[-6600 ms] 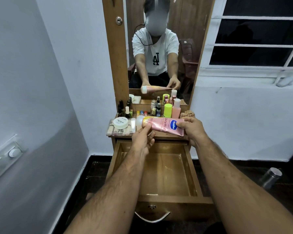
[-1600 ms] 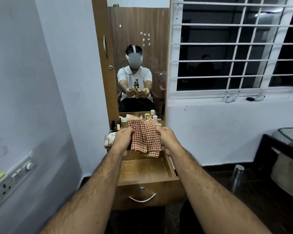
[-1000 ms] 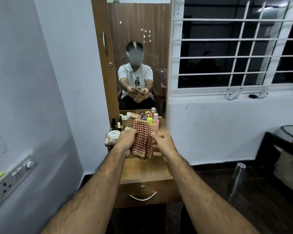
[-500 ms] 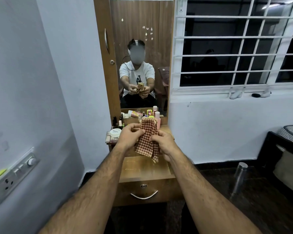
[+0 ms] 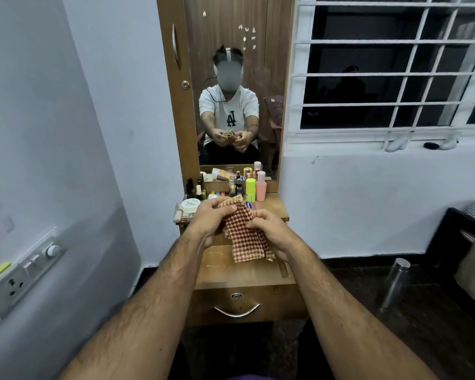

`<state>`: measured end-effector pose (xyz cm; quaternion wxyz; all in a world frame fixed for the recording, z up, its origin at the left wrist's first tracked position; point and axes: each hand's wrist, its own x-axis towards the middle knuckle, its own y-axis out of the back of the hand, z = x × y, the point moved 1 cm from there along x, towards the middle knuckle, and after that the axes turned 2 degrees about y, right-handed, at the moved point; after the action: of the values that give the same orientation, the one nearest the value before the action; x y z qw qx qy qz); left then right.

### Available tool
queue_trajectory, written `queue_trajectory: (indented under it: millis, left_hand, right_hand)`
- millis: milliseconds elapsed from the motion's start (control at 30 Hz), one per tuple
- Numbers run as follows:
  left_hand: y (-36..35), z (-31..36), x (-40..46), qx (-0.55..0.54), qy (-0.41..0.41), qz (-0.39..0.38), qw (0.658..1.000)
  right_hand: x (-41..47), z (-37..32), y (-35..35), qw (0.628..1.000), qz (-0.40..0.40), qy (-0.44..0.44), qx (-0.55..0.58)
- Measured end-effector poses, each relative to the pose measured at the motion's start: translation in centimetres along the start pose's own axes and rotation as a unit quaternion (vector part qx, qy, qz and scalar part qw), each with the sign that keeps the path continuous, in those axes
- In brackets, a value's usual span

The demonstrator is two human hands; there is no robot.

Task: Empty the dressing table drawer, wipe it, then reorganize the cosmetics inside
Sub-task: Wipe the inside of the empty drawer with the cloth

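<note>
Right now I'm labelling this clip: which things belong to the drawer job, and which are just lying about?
Job:
checked cloth, gripped by left hand and right hand
open drawer
cosmetics on the tabletop: green bottle, pink bottle, white jar

Lying about:
steel bottle on the floor
wall socket

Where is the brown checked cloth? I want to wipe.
In the head view, centre: the brown checked cloth is held by left hand and right hand over the open wooden drawer.
</note>
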<state>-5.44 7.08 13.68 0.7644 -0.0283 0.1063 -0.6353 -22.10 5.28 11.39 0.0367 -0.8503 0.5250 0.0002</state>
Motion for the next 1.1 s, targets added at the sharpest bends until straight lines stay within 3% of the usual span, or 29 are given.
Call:
queue_trajectory:
  millis: [100,167,400,567,700,833,900,967,1100]
  left_hand:
    - [-0.2,-1.1,0.5,-0.030,-0.015,0.040,0.999]
    - [0.0,-1.7,0.8,-0.029,-0.009,0.050,0.998]
    - [3.2,-4.0,1.8,0.007,0.031,-0.005,0.999]
    - [4.9,-5.4,2.0,0.141,-0.021,0.030,0.989]
    - [7.5,-6.6,1.5,0.313,-0.075,0.094,0.942]
    - [10.6,-7.4,0.0,0.416,-0.108,0.246,0.869]
    - [12.1,-8.4,-0.4,0.453,-0.096,0.276,0.842]
    - [13.1,-9.7,-0.4,0.493,-0.055,0.261,0.828]
    - [13.4,-12.2,-0.5,0.553,-0.001,0.160,0.818]
  right_hand:
    - [0.1,0.8,-0.3,0.995,-0.031,0.008,-0.092]
    - [0.6,1.4,-0.2,0.992,-0.012,0.016,-0.125]
    - [1.7,2.1,0.8,0.997,-0.063,-0.014,-0.047]
    - [2.8,3.0,-0.5,0.996,-0.071,-0.002,-0.060]
    - [3.9,4.1,-1.0,0.984,-0.038,0.009,-0.174]
    - [5.0,4.8,-1.0,0.940,0.021,0.017,-0.341]
    - [5.3,5.3,-1.3,0.917,0.023,0.009,-0.397]
    - [5.5,5.8,-1.9,0.896,0.025,-0.001,-0.443]
    - [6.7,7.1,-3.4,0.881,0.063,-0.025,-0.468]
